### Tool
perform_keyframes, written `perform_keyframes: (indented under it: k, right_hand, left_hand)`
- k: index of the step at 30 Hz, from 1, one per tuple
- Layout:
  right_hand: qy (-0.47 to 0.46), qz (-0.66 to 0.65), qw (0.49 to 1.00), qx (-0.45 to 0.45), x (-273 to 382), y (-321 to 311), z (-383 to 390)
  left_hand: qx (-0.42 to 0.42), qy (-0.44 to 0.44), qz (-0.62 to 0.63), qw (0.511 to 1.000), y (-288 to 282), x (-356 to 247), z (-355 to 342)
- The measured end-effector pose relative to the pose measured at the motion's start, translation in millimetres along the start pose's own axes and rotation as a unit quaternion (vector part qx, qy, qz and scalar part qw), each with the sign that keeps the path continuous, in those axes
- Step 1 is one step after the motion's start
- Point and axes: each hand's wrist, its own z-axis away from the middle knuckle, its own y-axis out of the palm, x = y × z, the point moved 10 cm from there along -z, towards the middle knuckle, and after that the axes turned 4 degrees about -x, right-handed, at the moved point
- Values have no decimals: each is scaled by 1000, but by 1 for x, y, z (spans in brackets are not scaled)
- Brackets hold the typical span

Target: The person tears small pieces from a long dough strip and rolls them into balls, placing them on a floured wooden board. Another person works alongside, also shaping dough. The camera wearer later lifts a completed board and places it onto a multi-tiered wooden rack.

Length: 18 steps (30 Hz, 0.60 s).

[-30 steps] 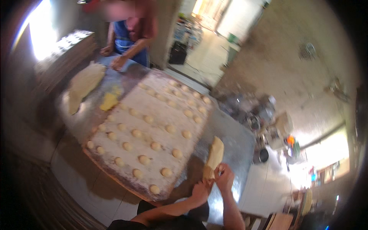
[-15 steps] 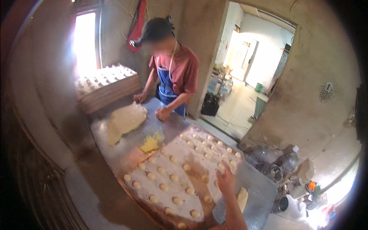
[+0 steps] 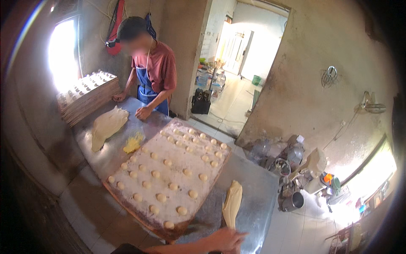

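My left hand (image 3: 226,240) reaches in from the lower edge, at the near end of a long strip of pale dough (image 3: 233,202) on the metal table. Its fingers look bunched and slightly blurred; what they hold, if anything, is hidden. My right hand cannot be made out. Left of the strip lies a floured board (image 3: 127,195) with many small round dough balls (image 3: 161,197) set out in loose rows.
Across the metal table (image 3: 249,178), a person in a blue apron (image 3: 146,80) stands by a big dough sheet (image 3: 109,125) and a yellow crumbly heap (image 3: 133,142). Stacked boards (image 3: 91,95) with dough balls stand far left. Pots (image 3: 292,201) and bottles crowd the floor at right.
The view has swung right. A hand that was over the board's dough balls is gone from there; my left hand now shows by the dough strip. The other person has hardly moved.
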Motion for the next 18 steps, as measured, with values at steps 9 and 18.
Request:
perform_keyframes:
  k: [9, 18]
  right_hand:
    - [-490, 515, 695, -106, 91, 11, 117]
    - [-641, 694, 278, -176, 86, 20, 158]
  left_hand:
    - [2, -20, 3, 1000, 85, 49, 21]
    - [-12, -94, -48, 994, 55, 49, 9]
